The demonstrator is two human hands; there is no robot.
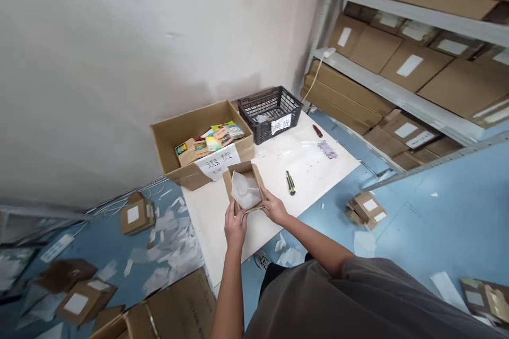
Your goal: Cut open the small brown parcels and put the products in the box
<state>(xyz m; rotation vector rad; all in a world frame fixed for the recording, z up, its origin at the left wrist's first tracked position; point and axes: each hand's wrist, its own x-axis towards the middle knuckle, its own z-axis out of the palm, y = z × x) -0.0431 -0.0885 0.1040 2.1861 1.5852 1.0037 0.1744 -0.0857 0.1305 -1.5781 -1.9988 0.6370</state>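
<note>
A small open cardboard box (228,183) is held between my two hands above the near left part of the white table (254,233). Inside it lies a whitish, translucent wrapped item (245,190) whose contents I cannot make out. My left hand (235,224) grips the box's near left corner. At the near right side, my right hand (273,206) has its fingers closed on the box wall. To the right of the box, a yellow-and-black utility knife (290,183) rests on the tabletop.
A large labelled carton (191,124) of colourful packets and a black plastic crate (260,130) stand along the wall. A red cutter (317,131) lies far right. Shelves (409,85) of cartons rise at right. Paper scraps (175,243) and boxes (137,214) litter the floor.
</note>
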